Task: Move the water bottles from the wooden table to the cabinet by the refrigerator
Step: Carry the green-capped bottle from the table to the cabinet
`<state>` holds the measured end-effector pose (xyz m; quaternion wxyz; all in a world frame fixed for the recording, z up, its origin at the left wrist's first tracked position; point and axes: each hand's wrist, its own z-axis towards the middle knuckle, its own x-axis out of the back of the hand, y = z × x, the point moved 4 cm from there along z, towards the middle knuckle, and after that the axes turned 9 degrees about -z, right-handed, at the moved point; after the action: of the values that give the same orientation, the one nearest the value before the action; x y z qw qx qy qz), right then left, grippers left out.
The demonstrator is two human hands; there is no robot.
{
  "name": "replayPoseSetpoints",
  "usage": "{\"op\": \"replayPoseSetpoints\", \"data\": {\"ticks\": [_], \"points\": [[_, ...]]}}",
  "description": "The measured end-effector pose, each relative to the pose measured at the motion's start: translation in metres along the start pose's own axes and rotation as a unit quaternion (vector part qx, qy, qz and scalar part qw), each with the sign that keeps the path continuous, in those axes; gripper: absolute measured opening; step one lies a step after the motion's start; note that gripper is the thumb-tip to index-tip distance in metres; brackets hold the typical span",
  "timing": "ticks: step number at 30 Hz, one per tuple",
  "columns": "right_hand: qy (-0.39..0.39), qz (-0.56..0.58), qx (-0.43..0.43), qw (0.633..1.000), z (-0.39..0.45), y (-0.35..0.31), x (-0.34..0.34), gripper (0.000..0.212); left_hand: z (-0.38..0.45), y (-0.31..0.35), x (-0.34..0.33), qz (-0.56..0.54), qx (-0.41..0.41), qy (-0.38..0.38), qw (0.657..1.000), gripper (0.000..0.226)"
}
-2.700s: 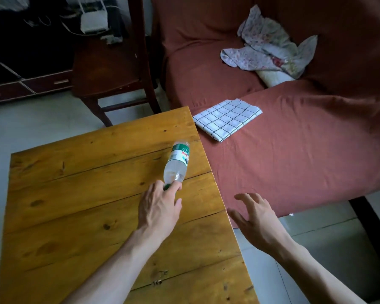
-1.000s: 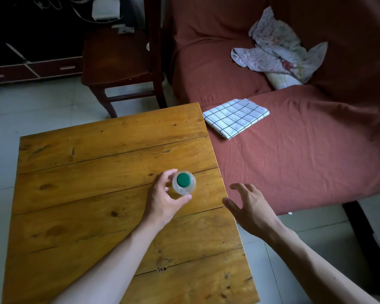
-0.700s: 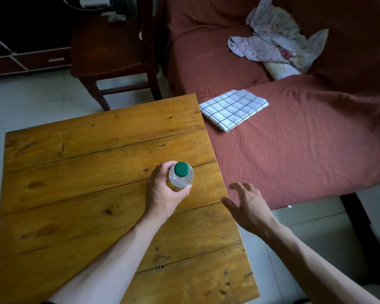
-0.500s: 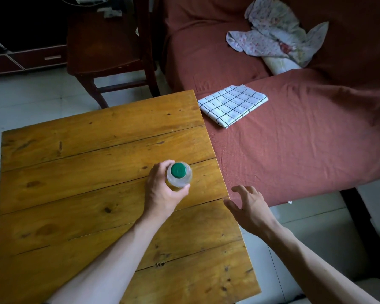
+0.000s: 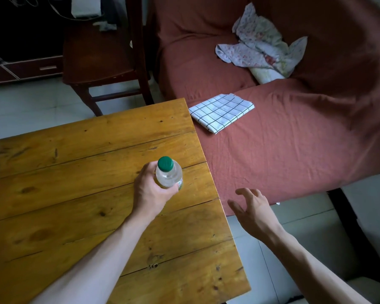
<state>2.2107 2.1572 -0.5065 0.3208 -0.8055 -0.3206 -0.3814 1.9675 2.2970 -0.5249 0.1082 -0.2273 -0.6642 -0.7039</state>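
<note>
Ahead of you and to the right, a sofa (image 5: 283, 139) draped in a rust-red cover fills most of the far side of the view, its seat edge running alongside the right edge of the surface (image 5: 75, 172). That wooden surface, made of yellow-brown planks with dark knots and seams, spreads below you from the left edge to just past the middle. Beyond its far edge stands a dark wooden chair (image 5: 101, 53) on the pale tiled floor (image 5: 31, 106), close to the sofa's left end. At the back of the sofa lies a crumpled floral cloth (image 5: 261, 42), and nearer to you, on the seat just beside the far right corner of the surface, rests a folded white cloth with a black grid pattern (image 5: 221, 111).

Your left hand (image 5: 150, 191) is closed around the water bottle (image 5: 169, 177), fingers wrapped about its clear body just below the shoulder. The bottle is upright with its green cap (image 5: 165, 163) facing you, over the right half of the surface; whether its base touches the wood cannot be told, since your hand hides it. Your right hand (image 5: 252, 210) is open and empty, fingers spread and slightly curled, hovering off the right edge of the surface in front of the sofa.
</note>
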Motion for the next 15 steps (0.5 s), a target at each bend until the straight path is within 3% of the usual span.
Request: {"op": "replayPoseSetpoints", "data": {"ticks": [8, 15], "points": [[0.037, 0.039, 0.011, 0.998, -0.036, -0.031, 0.076, 0.049, 0.013, 0.113, 0.059, -0.023, -0.057, 0.003, 0.998, 0.059], [0.091, 0.059, 0.065, 0.992, -0.087, -0.069, 0.166, 0.049, 0.018, 0.227, 0.123, -0.065, -0.055, 0.014, 0.996, 0.057]]}}
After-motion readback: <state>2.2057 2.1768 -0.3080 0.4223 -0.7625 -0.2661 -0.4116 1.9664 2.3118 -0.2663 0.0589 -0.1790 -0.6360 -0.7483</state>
